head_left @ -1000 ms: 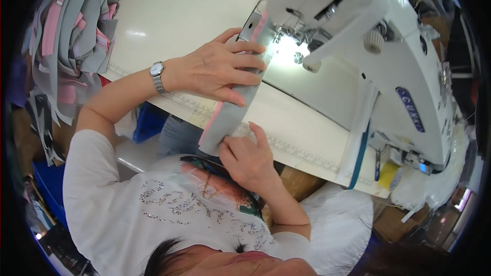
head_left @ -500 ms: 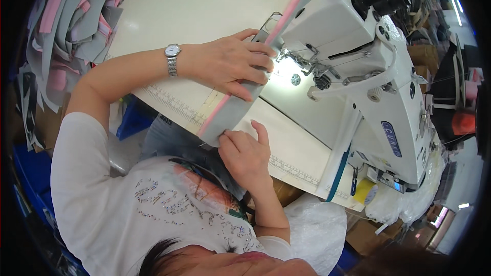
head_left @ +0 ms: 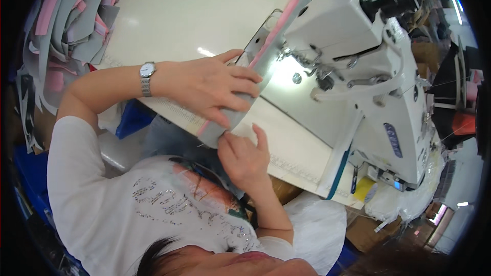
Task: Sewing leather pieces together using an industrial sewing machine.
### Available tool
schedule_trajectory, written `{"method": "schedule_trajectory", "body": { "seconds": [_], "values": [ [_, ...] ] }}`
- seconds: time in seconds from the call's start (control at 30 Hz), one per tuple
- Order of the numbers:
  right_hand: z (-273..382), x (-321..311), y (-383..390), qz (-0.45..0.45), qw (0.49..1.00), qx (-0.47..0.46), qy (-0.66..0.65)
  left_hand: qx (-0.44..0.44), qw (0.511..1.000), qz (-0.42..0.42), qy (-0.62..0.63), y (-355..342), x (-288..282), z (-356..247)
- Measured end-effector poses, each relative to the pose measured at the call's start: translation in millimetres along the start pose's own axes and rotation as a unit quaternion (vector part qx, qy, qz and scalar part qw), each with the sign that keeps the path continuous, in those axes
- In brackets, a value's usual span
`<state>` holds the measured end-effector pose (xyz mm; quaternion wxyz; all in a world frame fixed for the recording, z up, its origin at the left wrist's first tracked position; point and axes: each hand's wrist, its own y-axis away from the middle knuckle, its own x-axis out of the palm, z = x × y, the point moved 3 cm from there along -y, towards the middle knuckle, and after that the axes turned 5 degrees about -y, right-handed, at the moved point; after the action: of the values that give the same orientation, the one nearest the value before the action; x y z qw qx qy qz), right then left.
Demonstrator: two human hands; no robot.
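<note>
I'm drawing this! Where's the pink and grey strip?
In the head view, the strip slants mid-picture, left of the sewing machine, under the left hand, its lower end at the right hand.

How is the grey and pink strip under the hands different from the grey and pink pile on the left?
The strip is one long, fairly straight piece, while the pile has many bent, overlapping pieces. The left hand lies spread across the strip and the right hand is at its near end; neither hand touches the pile. Both show grey and pink.
</note>
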<state>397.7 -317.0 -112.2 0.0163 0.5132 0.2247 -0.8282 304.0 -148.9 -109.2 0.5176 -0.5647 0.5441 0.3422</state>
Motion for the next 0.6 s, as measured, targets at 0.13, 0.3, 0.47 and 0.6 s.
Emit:
{"method": "schedule_trajectory", "body": {
  "seconds": [0.13,0.3,0.47,0.6],
  "values": [
    [-2,2,-1,0.003,1.000,-0.023,0.008,0.003,1.000,0.009,0.014,0,0,3],
    [-26,-4,-13,-0.001,0.999,-0.038,0.014,0.007,0.998,-0.059,-0.015,-11,0,20],
    [-50,-4,-24,-0.002,0.999,-0.041,0.018,0.026,0.995,-0.073,-0.059,-19,2,37],
    [-66,-2,-30,-0.005,1.000,-0.022,0.000,0.095,0.992,-0.062,-0.054,-13,3,27]
  ]
}}
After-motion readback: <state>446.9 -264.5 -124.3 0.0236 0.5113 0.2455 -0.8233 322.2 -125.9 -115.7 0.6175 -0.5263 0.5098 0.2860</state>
